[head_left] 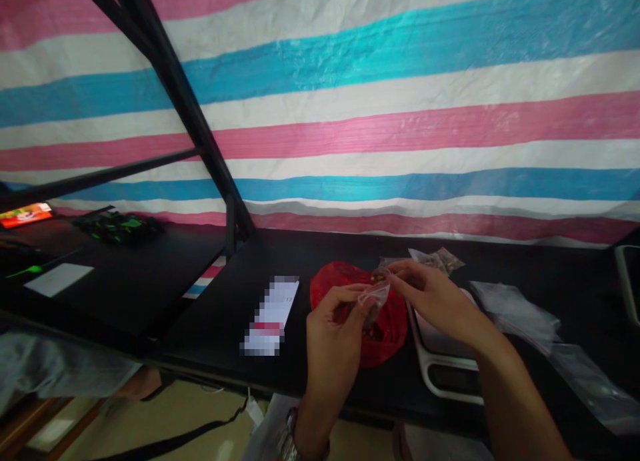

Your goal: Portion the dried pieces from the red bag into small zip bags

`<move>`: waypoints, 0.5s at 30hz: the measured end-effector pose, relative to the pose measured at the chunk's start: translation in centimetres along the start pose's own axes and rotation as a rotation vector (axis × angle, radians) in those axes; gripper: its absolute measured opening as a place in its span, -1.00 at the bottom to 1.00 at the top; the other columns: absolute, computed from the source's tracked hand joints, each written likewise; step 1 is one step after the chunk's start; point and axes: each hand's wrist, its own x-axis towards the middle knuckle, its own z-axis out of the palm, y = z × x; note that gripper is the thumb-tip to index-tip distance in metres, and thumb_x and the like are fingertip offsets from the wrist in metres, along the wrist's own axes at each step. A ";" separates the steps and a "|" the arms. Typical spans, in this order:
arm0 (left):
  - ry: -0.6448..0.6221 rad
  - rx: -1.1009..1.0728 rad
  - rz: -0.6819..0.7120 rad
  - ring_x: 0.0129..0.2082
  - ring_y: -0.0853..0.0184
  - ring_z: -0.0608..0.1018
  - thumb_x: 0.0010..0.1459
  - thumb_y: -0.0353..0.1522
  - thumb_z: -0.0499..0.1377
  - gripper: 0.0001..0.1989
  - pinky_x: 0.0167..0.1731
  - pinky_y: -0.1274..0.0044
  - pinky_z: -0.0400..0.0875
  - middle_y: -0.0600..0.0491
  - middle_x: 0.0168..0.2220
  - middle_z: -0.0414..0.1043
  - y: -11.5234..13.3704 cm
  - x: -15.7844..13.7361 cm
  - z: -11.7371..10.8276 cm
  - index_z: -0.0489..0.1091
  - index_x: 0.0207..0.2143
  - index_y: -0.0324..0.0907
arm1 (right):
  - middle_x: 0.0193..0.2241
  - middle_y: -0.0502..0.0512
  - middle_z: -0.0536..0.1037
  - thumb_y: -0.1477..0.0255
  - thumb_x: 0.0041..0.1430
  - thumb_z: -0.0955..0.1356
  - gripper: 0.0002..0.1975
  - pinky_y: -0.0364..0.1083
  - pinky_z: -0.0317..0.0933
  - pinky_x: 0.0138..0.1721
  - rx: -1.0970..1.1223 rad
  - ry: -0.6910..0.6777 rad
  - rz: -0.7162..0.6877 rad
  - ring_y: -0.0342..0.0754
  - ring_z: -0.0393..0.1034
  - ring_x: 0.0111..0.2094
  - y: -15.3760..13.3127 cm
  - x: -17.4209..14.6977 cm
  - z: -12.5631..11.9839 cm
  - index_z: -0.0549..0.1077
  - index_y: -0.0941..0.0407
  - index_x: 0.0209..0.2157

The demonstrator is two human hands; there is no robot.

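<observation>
My left hand (335, 328) pinches a small clear zip bag (379, 293) by its upper part. Thumb and fingers of my right hand (435, 298) are closed together at the bag's mouth, around small brownish-gold pieces (379, 277) whose exact kind I cannot make out. Beneath both hands lies an opened red plastic bag (333, 274), with more small brownish pieces (371, 330) inside it. Under my right wrist is a white digital scale (430, 381), partly covered by the arm. Behind the right hand are filled clear bags (447, 260).
Flat clear plastic bags (515, 311) lie right of the scale, reaching the table's front edge. A lit phone-like screen (273, 318) is left of the red bag. Black metal bars (185, 108) rise at the left. Someone's hand (143, 383) shows below the left table.
</observation>
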 end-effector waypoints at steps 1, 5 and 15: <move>0.010 -0.030 -0.016 -0.24 0.15 0.71 0.04 -0.27 0.46 -0.78 -0.25 0.40 0.62 -0.07 -0.20 0.70 -0.5 0.3 0.1 0.51 -0.46 -0.16 | -0.15 0.17 0.71 0.24 0.35 0.36 -0.76 0.03 0.45 -0.01 0.005 0.020 -0.001 0.07 0.63 -0.12 0.1 0.1 -0.1 0.55 0.06 -0.06; 0.023 -0.064 -0.042 -0.07 0.11 0.72 0.05 -0.33 0.45 -0.73 -0.05 0.33 0.59 -0.12 -0.05 0.69 -2.6 0.8 -0.2 0.38 -0.48 -0.15 | -0.14 0.17 0.72 0.22 0.35 0.37 -0.76 0.05 0.48 -0.02 0.052 0.082 -0.033 0.09 0.63 -0.09 -0.2 -0.1 -0.4 0.55 0.03 -0.06; -0.123 0.174 0.032 -0.21 0.23 0.61 0.30 -0.33 0.25 -0.88 -0.16 0.44 0.47 -0.03 -0.19 0.61 -3.4 0.4 -0.9 0.36 -0.31 -0.10 | -0.22 0.10 0.71 0.35 0.25 0.40 -0.79 0.00 0.45 -0.16 -0.106 0.020 -0.095 0.03 0.59 -0.25 -3.0 -1.5 1.1 0.60 0.01 -0.09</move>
